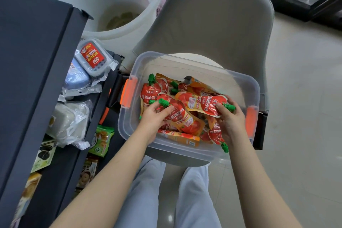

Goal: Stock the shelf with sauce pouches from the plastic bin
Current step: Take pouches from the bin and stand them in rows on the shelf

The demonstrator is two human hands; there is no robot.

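Gripping two pouches (178,115), left hand (153,119) and right hand (231,117) occupy one bin (124,127).

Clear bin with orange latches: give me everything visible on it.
Translucent rectangular plastic bin, lidless, rounded corners, orange latch on each short end. Sits on the grey chair seat, beside the dark shelf. Holds a loose pile of red green-capped sauce pouches; left hand and right hand each grip one inside.

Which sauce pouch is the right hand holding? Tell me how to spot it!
Find the grey chair; a clear bin sits on its seat. Look at the bin's right side, where the right hand pinches a red pouch near its spout. That pouch lies sideways on top, its green cap pointing at the right orange latch.
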